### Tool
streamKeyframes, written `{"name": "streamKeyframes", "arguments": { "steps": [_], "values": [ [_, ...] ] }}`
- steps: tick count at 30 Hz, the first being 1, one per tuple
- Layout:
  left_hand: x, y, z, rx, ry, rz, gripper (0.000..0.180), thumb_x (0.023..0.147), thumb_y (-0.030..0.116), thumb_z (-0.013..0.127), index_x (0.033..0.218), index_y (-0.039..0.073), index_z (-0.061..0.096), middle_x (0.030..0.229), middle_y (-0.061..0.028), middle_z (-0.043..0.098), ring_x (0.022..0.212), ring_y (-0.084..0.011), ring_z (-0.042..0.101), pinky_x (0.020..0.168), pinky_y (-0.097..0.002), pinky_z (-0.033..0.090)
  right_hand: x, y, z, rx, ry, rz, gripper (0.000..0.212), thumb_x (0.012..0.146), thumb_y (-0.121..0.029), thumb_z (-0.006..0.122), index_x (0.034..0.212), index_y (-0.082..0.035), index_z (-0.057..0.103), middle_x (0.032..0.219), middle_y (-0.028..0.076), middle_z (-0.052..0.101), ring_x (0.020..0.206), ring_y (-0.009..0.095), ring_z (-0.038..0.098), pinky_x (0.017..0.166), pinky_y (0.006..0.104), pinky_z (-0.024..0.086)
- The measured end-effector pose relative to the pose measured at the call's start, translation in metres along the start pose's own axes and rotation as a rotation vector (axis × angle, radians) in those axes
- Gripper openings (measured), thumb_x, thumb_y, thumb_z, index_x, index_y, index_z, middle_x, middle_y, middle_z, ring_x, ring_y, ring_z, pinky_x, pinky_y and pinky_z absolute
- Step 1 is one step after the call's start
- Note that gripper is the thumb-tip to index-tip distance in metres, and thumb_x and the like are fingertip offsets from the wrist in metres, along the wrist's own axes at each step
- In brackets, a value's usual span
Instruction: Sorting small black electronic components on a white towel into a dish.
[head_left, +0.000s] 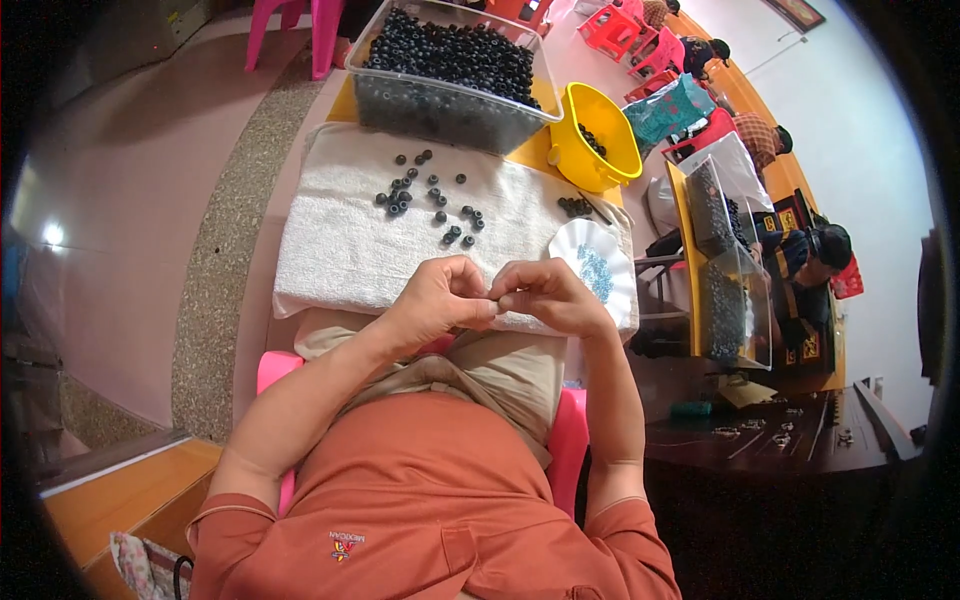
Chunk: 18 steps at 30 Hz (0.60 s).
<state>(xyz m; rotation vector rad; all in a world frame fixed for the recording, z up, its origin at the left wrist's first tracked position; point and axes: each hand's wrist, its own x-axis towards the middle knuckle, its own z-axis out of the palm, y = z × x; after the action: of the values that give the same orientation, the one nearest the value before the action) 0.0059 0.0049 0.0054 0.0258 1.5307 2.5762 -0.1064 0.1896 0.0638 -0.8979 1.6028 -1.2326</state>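
My left hand (447, 294) and my right hand (546, 294) meet at the fingertips over the near edge of a white towel (340, 232). Both are closed in a pinch, thumbs against forefingers. Something small and dark shows between the tips, too covered to make out. Beyond them, several round black bead-like pieces (441, 216), some with a hole showing, lie scattered on the towel. Close to my right hand stands a white scalloped dish (619, 262) with tiny light-blue pieces (595, 272) in it. A small cluster of dark pieces (574, 207) lies past the dish.
A clear plastic bin (440, 115) heaped with black pieces stands at the table's far side. Right of it is a yellow tub (592, 174) holding a few more. Further right, a person (815, 250) sits by other clear bins (738, 310); more people are beyond.
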Motion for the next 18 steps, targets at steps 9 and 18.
{"name": "streamKeyframes", "arguments": {
  "steps": [9, 18],
  "values": [
    [0.001, 0.001, -0.004, -0.131, 0.049, -0.033, 0.015, 0.085, 0.001, 0.07, 0.089, 0.004, 0.056, 0.084, -0.0057, 0.066, 0.075, -0.0132, 0.067, 0.067, -0.0274, 0.059, -0.004, 0.017, 0.026, -0.443, 0.322, -0.412, 0.027, 0.084, 0.007, 0.065, 0.11, -0.001, 0.064, 0.101, 0.01, 0.061, 0.092, 0.019, 0.061, 0.08, 0.029, 0.048],
    [0.003, -0.006, -0.006, -0.189, 0.094, -0.008, 0.017, 0.083, 0.002, 0.072, 0.088, 0.005, 0.057, 0.083, -0.0039, 0.064, 0.075, -0.0099, 0.064, 0.067, -0.023, 0.056, 0.0, 0.023, 0.045, -0.935, 0.541, -0.584, 0.044, 0.071, 0.003, 0.076, 0.113, -0.004, 0.063, 0.102, 0.014, 0.062, 0.089, 0.031, 0.064, 0.073, 0.0356, 0.054]
  ]
}}
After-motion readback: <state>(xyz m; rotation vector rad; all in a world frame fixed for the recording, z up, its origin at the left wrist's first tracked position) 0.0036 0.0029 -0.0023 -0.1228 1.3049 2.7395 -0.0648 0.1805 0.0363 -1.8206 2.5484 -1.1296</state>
